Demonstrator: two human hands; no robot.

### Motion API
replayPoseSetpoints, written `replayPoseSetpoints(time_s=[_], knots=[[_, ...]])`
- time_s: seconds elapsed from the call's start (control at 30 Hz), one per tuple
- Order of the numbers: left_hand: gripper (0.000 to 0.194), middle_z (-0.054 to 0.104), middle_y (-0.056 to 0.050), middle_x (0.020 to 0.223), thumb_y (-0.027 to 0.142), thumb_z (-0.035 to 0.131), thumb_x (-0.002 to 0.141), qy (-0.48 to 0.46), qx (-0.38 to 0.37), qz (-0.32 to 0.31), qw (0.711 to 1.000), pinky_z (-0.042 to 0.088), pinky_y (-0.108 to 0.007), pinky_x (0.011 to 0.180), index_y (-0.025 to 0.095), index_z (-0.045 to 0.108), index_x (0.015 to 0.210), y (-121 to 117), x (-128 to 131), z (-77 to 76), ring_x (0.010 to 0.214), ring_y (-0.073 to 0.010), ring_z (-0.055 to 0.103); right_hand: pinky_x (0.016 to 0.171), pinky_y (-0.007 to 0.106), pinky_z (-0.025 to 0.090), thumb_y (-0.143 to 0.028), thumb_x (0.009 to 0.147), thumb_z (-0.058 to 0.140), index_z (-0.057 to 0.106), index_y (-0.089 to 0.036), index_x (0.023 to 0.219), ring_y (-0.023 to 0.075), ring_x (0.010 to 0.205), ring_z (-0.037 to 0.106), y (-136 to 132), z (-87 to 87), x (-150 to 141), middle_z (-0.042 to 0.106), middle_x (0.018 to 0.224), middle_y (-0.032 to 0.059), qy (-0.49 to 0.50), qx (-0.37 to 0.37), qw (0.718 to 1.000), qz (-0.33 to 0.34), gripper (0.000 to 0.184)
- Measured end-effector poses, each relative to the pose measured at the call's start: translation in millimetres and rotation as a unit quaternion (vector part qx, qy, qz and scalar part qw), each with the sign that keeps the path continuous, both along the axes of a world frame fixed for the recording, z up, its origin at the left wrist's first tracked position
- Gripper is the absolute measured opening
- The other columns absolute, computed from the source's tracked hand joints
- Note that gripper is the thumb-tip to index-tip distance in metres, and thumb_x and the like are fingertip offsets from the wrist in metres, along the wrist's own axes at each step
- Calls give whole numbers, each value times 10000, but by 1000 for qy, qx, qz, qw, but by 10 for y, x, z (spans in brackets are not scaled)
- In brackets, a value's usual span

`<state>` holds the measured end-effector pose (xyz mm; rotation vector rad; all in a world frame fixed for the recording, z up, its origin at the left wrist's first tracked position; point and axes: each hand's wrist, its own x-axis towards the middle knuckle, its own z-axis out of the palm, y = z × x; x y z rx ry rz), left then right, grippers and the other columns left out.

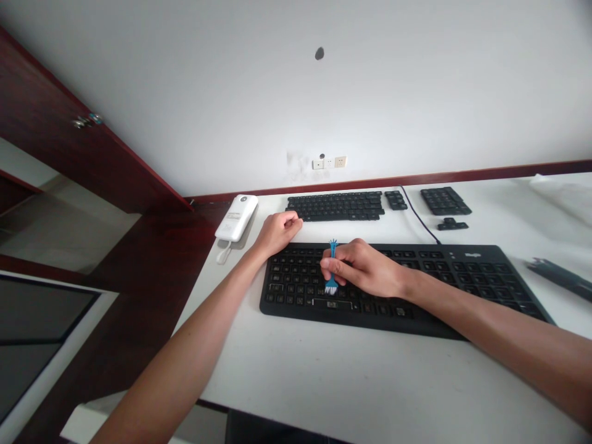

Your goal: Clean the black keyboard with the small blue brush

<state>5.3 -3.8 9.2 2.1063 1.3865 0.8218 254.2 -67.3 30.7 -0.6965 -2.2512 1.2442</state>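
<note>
A black keyboard base with its keycaps off lies on the white table, its small switch sockets showing. My right hand pinches a small blue cleaning brush held upright. Its white bristles point down at the lower rows of sockets, just above the space bar slot; whether they touch is hard to tell. My left hand is curled into a loose fist at the back left corner of the keyboard base, and nothing shows in its fingers. Behind it, removed black keycaps are laid out in rows.
Smaller keycap groups and the number-pad keycaps sit farther right, near the arrow keycaps. A cable runs back from the keyboard. A white handheld device lies at left, a dark tool at right.
</note>
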Motion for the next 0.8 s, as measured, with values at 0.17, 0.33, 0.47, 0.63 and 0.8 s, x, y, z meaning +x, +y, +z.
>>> replayPoseSetpoints(time_s=[0.17,0.33,0.47,0.63,0.8], knots=[[354,395,46,616,376,545,932,-3,-2,2,1000,255,-282,591,195,404,661,4,4,5,606,-122,355,557,240,426,-486,1076,474,712,-153,864,108,547,543,4,-4,-1,621,633,3,-3,-21,1000,7,460],[351,402,45,616,370,539,931,-1,0,0,1000,253,-281,593,194,405,658,1,5,5,612,-123,362,568,239,436,-495,1066,506,710,-146,848,109,554,555,-1,-29,12,627,629,4,52,-80,995,-1,460],[355,400,44,619,374,533,936,-5,2,-2,1000,253,-282,595,196,398,661,0,6,1,615,-125,362,561,229,408,-485,1074,497,699,-148,823,88,536,511,-11,-17,11,601,619,-12,47,-41,997,-48,466],[353,400,44,619,378,541,933,-2,1,1,1000,258,-283,599,196,411,660,5,3,-2,610,-126,363,568,231,423,-497,1072,496,705,-145,836,96,543,535,1,-5,9,604,608,-10,39,-58,998,-9,473],[351,403,45,620,380,542,934,3,0,2,1000,261,-282,602,197,412,664,5,-3,-1,611,-126,364,561,235,427,-494,1065,512,710,-141,828,100,550,545,8,-9,13,616,623,0,25,-41,999,-5,469]])
